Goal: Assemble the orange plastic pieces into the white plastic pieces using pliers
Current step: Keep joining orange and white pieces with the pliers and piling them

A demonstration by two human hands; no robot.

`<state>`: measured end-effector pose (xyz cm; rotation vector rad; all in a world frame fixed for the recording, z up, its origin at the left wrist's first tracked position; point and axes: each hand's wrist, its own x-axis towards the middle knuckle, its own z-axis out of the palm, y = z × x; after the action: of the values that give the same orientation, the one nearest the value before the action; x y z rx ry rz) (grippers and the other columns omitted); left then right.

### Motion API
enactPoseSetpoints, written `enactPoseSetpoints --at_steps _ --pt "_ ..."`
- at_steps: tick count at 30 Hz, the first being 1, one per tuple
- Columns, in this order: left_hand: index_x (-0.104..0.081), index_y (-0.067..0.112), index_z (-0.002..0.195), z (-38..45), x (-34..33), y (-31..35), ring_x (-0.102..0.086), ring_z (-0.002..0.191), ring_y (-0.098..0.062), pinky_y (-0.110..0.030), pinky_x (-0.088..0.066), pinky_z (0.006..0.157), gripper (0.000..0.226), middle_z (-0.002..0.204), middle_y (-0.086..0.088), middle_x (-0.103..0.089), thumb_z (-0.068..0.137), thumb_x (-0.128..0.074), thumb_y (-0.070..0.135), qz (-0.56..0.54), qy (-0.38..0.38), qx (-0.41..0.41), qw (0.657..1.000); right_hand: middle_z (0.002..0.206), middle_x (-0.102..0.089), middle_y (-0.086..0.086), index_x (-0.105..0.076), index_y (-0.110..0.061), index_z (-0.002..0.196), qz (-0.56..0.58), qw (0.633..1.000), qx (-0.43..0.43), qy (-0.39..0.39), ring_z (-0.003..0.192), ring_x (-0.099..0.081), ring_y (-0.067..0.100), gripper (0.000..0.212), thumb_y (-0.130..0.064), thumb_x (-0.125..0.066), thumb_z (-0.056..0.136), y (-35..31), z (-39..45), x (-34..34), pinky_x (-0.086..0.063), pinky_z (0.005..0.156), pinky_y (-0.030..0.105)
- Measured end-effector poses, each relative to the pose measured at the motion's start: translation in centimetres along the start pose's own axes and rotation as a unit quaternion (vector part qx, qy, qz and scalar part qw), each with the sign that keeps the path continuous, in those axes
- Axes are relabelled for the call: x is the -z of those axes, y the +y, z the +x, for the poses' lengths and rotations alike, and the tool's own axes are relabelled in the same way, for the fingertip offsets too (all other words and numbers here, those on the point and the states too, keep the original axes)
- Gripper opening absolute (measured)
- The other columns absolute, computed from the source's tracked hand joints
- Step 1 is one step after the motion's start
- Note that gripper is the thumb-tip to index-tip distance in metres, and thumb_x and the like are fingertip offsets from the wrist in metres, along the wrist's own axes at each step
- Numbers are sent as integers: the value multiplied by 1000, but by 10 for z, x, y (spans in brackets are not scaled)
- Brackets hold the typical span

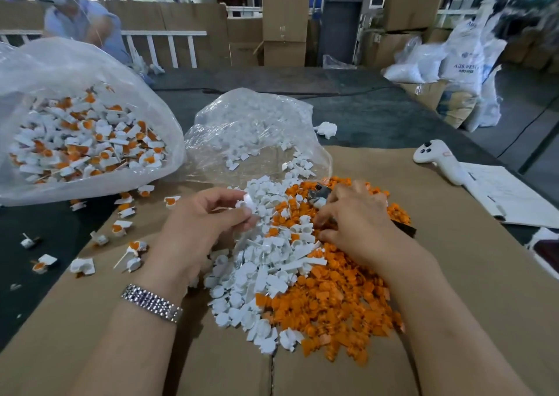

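Left hand (208,214) pinching white piece (246,203), right hand (354,214) gripping pliers (317,195) while fishing orange pile (335,304); fumble risk, tbh.

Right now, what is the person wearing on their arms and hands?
Both arms are bare, with no sleeves in view and no gloves. The left hand has a shiny silver metal watch band of small links round its wrist. The right hand and its wrist wear nothing. No rings show on either hand.
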<state>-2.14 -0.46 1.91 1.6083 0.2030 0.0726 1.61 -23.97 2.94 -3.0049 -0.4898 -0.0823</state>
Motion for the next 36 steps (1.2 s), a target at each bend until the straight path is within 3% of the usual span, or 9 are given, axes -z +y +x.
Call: enactPoseSetpoints --at_steps 5,7,9,11,15,21,26,31,36 --pt "-67 -4 119 0 -4 4 -76 101 -36 -26 -63 72 50 107 -30 -74 69 -76 -6 -234 -58 84 967 115 -54 -8 -71 -37 102 -32 999 9 36 115 -39 19 12 -42 -64 94 0 3 -4 -34 91 42" --pt "-65 -9 117 -1 -6 5 -76 100 -38 -29 -64 74 46 107 -33 -73 72 -73 -8 -270 -69 89 956 105 -60 -11 -67 -32 98 34 997 4 71 107 -51 14 9 -38 -61 95 3 2 -2 -44 92 38" --pt "-68 -10 111 -2 -7 5 -76 98 -37 -30 -64 74 39 106 -34 -73 73 -71 -8 -280 -78 93 952 93 -65 -13 -66 -26 96 156 983 3 94 89 -61 6 6 -31 -64 94 5 1 3 -52 79 26" --pt "-77 -7 98 -3 -9 6 -77 95 -35 -26 -64 67 25 105 -32 -74 73 -72 -7 -277 -92 93 952 87 -68 -14 -67 -24 94 267 960 6 89 78 -65 1 6 -28 -71 91 0 0 8 -52 68 14" --pt "-83 7 80 -4 -12 7 -79 83 -27 -20 -60 58 15 90 -22 -77 71 -75 -2 -235 -105 70 964 88 -70 -6 -67 -24 93 426 901 26 81 78 -67 8 12 -22 -78 87 -7 -5 13 -56 72 17" --pt "-79 2 79 -4 -19 6 -78 92 -37 -26 -63 68 16 88 -24 -75 69 -75 -9 -271 -132 73 951 92 -75 4 -72 -13 99 588 804 74 54 88 -74 19 10 -10 -73 90 -12 -11 19 -59 86 30" --pt "-79 1 80 -6 -21 7 -76 96 -39 -25 -63 70 9 88 -24 -76 74 -75 -3 -267 -147 61 950 89 -73 -3 -72 -14 97 505 850 116 94 85 -69 9 6 -11 -72 91 -22 -12 17 -56 77 22" --pt "-76 -2 93 -6 -22 3 -78 87 -30 -26 -62 74 24 97 -21 -76 71 -74 -10 -247 -142 12 958 86 -69 -9 -71 -18 94 433 884 129 121 83 -65 9 7 -11 -72 91 -28 -12 13 -54 76 25" --pt "-82 16 98 -9 -25 3 -76 100 -31 -32 -61 89 40 105 -17 -78 59 -91 20 -138 -114 -66 982 82 -66 -7 -69 -18 97 446 879 110 126 73 -60 6 10 -10 -69 92 -34 -12 10 -49 67 18"
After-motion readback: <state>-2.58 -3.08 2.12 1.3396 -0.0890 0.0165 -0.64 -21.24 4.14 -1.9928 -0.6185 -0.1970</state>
